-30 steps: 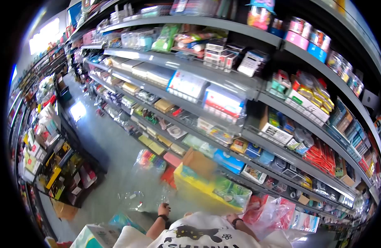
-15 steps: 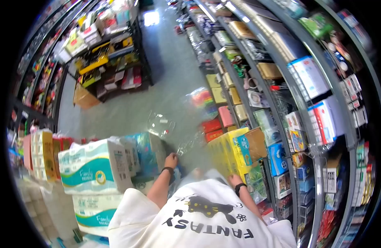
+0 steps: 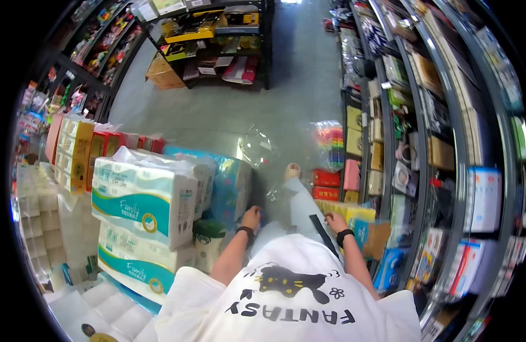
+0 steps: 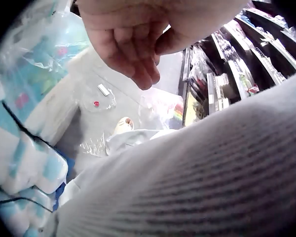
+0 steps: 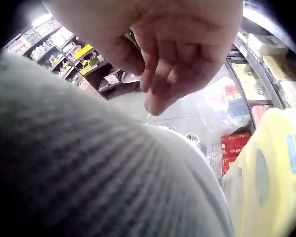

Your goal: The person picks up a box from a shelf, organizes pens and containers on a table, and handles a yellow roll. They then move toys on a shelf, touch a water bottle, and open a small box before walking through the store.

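Observation:
My left hand (image 3: 251,218) hangs at my side with its fingers loosely curled, holding nothing. In the left wrist view the same hand (image 4: 135,42) dangles above the floor, next to a blue plastic-wrapped pack (image 4: 59,47). Beside my trouser leg (image 3: 305,211), the right hand (image 3: 336,221) is likewise relaxed and bare. The right wrist view has its fingers bent loosely with nothing in them; a yellow wrapped pack (image 5: 261,170) stands to the right of that hand (image 5: 180,59). White and teal "Family" tissue packs (image 3: 137,196) are stacked to the left of my left arm.
Shelves of stationery (image 3: 428,131) line the right side. Ahead stands a black rack (image 3: 217,51) with a cardboard box (image 3: 165,73) beside it. Clear plastic wrapping (image 3: 256,145) and red boxes (image 3: 327,178) lie on the grey floor (image 3: 206,114). A bare-toed foot (image 3: 292,170) steps forward.
My view has swung left and down from the right-hand shelves to the aisle and tissue stacks. Both hands stay empty as I walk, and the black rack now appears straight ahead.

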Motion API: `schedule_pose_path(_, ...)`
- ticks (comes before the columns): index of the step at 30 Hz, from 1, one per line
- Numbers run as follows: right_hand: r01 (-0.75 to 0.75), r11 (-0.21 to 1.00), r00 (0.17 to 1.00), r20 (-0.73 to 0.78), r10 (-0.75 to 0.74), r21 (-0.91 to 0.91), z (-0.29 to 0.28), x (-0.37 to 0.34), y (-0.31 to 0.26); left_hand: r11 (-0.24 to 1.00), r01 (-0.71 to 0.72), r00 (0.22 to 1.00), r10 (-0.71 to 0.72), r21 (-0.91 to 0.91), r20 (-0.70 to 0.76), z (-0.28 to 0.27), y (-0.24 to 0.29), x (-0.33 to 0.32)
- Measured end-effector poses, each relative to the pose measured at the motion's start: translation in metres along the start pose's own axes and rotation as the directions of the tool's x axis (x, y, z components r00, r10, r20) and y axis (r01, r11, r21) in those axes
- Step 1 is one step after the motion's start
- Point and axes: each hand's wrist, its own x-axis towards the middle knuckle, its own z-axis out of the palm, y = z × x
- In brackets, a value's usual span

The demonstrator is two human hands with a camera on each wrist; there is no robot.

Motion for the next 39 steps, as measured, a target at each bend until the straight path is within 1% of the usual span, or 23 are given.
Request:
schedule_pose_path(4,0.09,0.996,0.996,0.009,-0.09,-0.002,-0.018,0.095,-0.001,0.998,0.008,0.999,-0.005,0.062,-0.052,-0.008,0.038,0.043)
schedule_pose_path(6,0.191,0.921,0.981,0.061,-0.181,-0.34,-0.051,0.137,-0.03,0.96,-0.031,0.989,0.07,0.277,-0.132,0.006,0.014,0.084)
schedule_pose_path(7,0.249,0.931,0.968,0.057,-0.243,-0.266,-0.063,0.163,-0.031,0.948,-0.011,0.997,0.036,0.317,-0.072,-0.007,0.041,0.101)
schedule_pose_path(8,0.058,0.982,0.997,0.065,-0.047,-0.178,-0.078,0.182,-0.04,0.931,0.018,1.0,-0.022,0.364,0.006,-0.018,0.069,0.102)
schedule_pose_path(9,0.031,0.996,0.998,0.058,-0.026,-0.083,-0.09,0.205,-0.043,0.927,-0.018,1.0,0.007,0.375,0.03,-0.024,0.087,0.118)
schedule_pose_path(10,-0.063,0.953,0.998,0.03,0.056,0.296,-0.098,0.221,-0.056,0.919,-0.059,0.997,0.039,0.389,0.06,-0.031,0.103,0.137)
schedule_pose_path(11,-0.119,0.893,0.992,0.024,0.121,0.434,-0.112,0.237,-0.068,0.908,-0.104,0.993,0.071,0.405,0.095,-0.04,0.116,0.158)
schedule_pose_path(12,-0.173,0.81,0.982,0.033,0.187,0.56,-0.131,0.236,-0.105,0.94,-0.019,1.0,0.012,0.34,0.023,-0.047,0.125,0.179)
schedule_pose_path(14,-0.053,0.854,0.998,0.006,0.058,0.518,-0.141,0.268,-0.101,0.973,0.155,0.985,-0.138,0.171,-0.108,-0.054,0.135,0.21)
schedule_pose_path(15,-0.1,0.842,0.995,0.065,0.078,0.53,-0.145,0.279,-0.098,0.992,0.128,0.967,-0.124,0.005,-0.222,-0.056,0.136,0.22)
schedule_pose_path(17,-0.023,0.998,0.993,0.115,0.016,0.061,-0.155,0.301,-0.09,0.976,0.155,0.939,-0.193,-0.152,-0.284,-0.071,0.147,0.226)
schedule_pose_path(18,0.036,0.982,0.991,0.136,-0.01,-0.186,-0.16,0.314,-0.087,0.961,0.151,0.925,-0.22,-0.231,-0.311,-0.077,0.154,0.235)
schedule_pose_path(20,-0.001,0.917,0.95,0.287,0.126,-0.399,-0.167,0.343,-0.088,0.948,0.141,0.876,-0.253,-0.285,-0.411,-0.078,0.135,0.254)
schedule_pose_path(21,-0.146,0.942,0.92,0.309,0.242,-0.302,-0.178,0.345,-0.115,0.914,0.182,0.86,-0.327,-0.363,-0.391,-0.087,0.152,0.244)
schedule_pose_path(24,-0.113,0.977,0.947,0.278,0.161,-0.18,-0.197,0.383,-0.167,0.833,0.23,0.752,-0.48,-0.502,-0.452,-0.083,0.138,0.261)
schedule_pose_path(26,-0.079,0.997,0.951,0.299,0.083,-0.024,-0.195,0.443,-0.154,0.719,0.369,0.674,-0.643,-0.589,-0.363,-0.081,0.125,0.278)
schedule_pose_path(29,-0.021,0.998,0.976,0.22,0.008,0.058,-0.22,0.482,-0.213,0.752,0.537,0.658,-0.657,-0.383,-0.368,-0.066,0.056,0.335)
schedule_pose_path(32,-0.171,0.98,0.962,0.231,0.144,0.1,-0.244,0.517,-0.25,0.859,0.5,0.778,-0.5,-0.108,-0.38,-0.109,0.122,0.387)
schedule_pose_path(33,-0.159,0.987,0.948,0.286,0.142,0.037,-0.252,0.532,-0.261,0.861,0.382,0.747,-0.501,-0.335,-0.437,-0.121,0.138,0.413)
schedule_pose_path(34,-0.025,0.996,0.97,0.238,0.046,-0.09,-0.258,0.55,-0.264,0.817,0.228,0.706,-0.513,-0.53,-0.488,-0.131,0.151,0.439)
schedule_pose_path(36,0.228,0.91,0.969,0.174,-0.177,-0.345,-0.268,0.596,-0.273,0.901,0.084,0.734,-0.345,-0.426,-0.585,-0.165,0.201,0.477)
schedule_pose_path(38,0.287,0.914,0.951,-0.032,-0.309,-0.287,-0.278,0.617,-0.312,0.906,0.012,0.791,-0.267,-0.424,-0.55,-0.204,0.26,0.495)
schedule_pose_path(39,0.33,0.937,0.937,-0.081,-0.34,-0.115,-0.277,0.633,-0.322,0.9,-0.012,0.803,-0.251,-0.436,-0.54,-0.219,0.281,0.504)
